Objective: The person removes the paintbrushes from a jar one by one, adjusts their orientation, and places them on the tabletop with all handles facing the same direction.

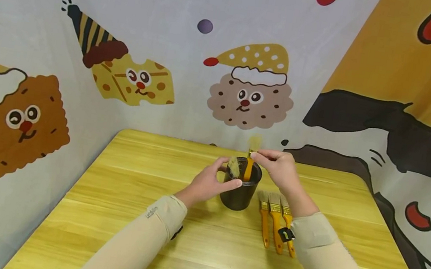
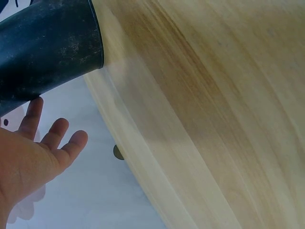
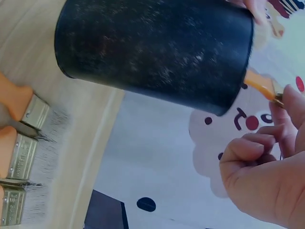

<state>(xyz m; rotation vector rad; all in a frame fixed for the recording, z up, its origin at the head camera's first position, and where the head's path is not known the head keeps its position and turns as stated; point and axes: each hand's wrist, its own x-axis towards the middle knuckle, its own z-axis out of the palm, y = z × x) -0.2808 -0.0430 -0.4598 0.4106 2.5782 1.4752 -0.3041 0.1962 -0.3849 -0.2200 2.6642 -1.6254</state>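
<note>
A black cup stands on the wooden table, its wall scuffed in the right wrist view. At its rim my left hand grips it, thumb on the near side and fingers behind; in the left wrist view, some fingers stand out beside the wall. My right hand pinches a paintbrush at its metal ferrule, bristles up, with the orange handle reaching down into the cup. The bristles of another brush show at the cup's left rim, the rest of it hidden inside.
Three paintbrushes with orange handles lie side by side to the right of the cup, bristles toward the back, partly under my right forearm. The wooden table ends at the back against a cloth printed with cartoon figures.
</note>
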